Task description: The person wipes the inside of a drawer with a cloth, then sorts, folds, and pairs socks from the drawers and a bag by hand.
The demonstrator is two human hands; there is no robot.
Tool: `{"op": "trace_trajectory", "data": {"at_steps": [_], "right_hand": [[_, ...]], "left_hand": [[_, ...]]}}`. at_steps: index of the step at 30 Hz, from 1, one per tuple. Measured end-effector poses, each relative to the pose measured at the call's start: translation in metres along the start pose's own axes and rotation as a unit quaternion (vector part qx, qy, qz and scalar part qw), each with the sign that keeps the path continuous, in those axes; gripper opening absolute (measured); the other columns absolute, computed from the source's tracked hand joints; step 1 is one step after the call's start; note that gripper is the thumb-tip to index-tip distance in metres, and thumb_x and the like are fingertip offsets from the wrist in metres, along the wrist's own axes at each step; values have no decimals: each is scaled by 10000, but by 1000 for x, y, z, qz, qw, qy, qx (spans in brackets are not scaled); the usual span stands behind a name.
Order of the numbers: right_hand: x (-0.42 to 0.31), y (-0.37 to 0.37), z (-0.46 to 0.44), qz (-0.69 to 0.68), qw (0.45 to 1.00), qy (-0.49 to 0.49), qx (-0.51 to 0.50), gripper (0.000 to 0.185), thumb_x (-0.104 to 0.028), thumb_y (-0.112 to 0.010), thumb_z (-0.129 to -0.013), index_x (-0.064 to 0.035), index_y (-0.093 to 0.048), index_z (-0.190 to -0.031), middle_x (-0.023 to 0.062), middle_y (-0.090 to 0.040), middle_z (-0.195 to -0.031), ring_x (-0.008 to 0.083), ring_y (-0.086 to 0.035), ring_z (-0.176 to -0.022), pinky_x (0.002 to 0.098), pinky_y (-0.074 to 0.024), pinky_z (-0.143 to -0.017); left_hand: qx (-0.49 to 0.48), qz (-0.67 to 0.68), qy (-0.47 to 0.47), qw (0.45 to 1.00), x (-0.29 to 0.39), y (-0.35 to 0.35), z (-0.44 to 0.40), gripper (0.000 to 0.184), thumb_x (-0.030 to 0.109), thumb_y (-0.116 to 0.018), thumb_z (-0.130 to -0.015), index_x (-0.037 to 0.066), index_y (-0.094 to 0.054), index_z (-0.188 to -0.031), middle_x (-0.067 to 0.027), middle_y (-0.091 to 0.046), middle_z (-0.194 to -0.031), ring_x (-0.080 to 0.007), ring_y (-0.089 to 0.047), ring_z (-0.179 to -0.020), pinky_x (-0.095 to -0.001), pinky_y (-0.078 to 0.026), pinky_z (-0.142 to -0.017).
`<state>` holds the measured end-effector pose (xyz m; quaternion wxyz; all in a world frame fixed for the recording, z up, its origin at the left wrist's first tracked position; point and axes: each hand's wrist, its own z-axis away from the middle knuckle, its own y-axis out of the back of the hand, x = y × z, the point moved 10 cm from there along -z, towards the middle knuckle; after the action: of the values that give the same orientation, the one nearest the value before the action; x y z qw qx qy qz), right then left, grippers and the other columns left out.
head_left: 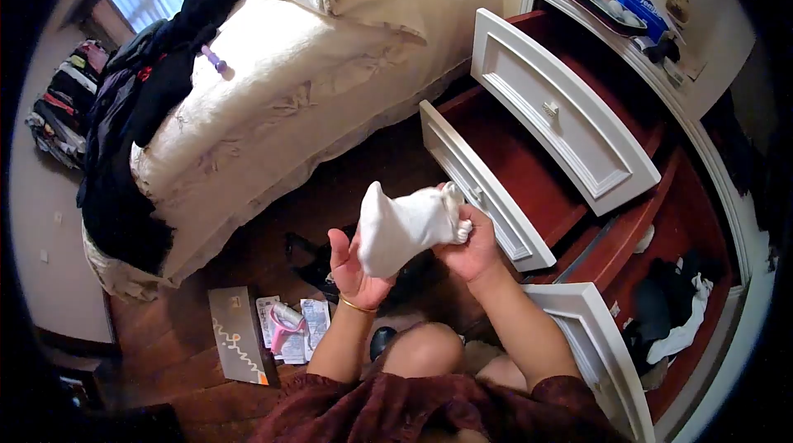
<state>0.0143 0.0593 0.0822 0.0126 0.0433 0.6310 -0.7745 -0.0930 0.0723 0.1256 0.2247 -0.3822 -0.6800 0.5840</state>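
Observation:
A white sock (pixel 405 224) is stretched out between my two hands above the floor. My right hand (pixel 472 245) is closed on its bunched, ribbed end, with the fingertips partly hidden by the fabric. Against the wider, smooth end lies my left hand (pixel 355 276), palm up and thumb spread away from the cloth. Its other fingers are partly behind the sock. To the right, a low open drawer (pixel 706 220) with a red inside contains dark clothing (pixel 661 303) and a white cloth item (pixel 684 334).
Two more white-fronted drawers (pixel 570 104) (pixel 487 203) jut out from the dresser. A bed (pixel 281 104) stands ahead, with dark clothes (pixel 157 104) and a purple object (pixel 215 59) on it. On the wooden floor are a grey box (pixel 237 336), papers (pixel 316 319) and a pink-handled item (pixel 285 329).

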Motion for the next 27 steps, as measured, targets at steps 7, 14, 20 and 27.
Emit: {"op": "trace_trajectory", "data": {"at_steps": [7, 14, 20, 27], "right_hand": [[-34, 18, -7, -63, 997, 32, 27, 261, 65, -550, -773, -31, -556, -1016, 98, -612, -918, 219, -620, -847, 427, -533, -875], [26, 49, 2, 220, 961, -162, 34, 221, -130, -677, -851, -79, -555, -1028, 39, -621, -919, 36, -507, -621, 183, -402, -475], [71, 0, 17, 141, 954, -258, -54, 225, -284, -552, -938, -66, -581, -987, -2, -593, -774, 39, -500, -538, 159, -376, -393], [82, 35, 16, 256, 937, -237, 10, 178, -262, -606, -907, -104, -591, -987, -29, -597, -759, 41, -545, -576, 171, -430, -438]], "left_hand": [[-4, -167, -49, 985, 2, -24, -2, 868, 473, -628, -850, 216, -117, -1503, -101, -283, -1510, -325, -273, -1385, -516, -222, -1124], [117, -52, -64, 990, 23, 36, 25, 657, 459, -600, -868, 107, -400, -1385, -137, -457, -1374, -338, -476, -1232, -536, -461, -937], [47, -40, 12, 998, 25, 56, 37, 769, 450, -649, -734, 32, -429, -1341, -219, -487, -1306, -368, -520, -1161, -464, -493, -921], [178, -319, -46, 930, 53, 108, 50, 506, 382, -640, -776, 61, -526, -1150, -138, -554, -1056, -304, -572, -952, -408, -492, -794]]}}
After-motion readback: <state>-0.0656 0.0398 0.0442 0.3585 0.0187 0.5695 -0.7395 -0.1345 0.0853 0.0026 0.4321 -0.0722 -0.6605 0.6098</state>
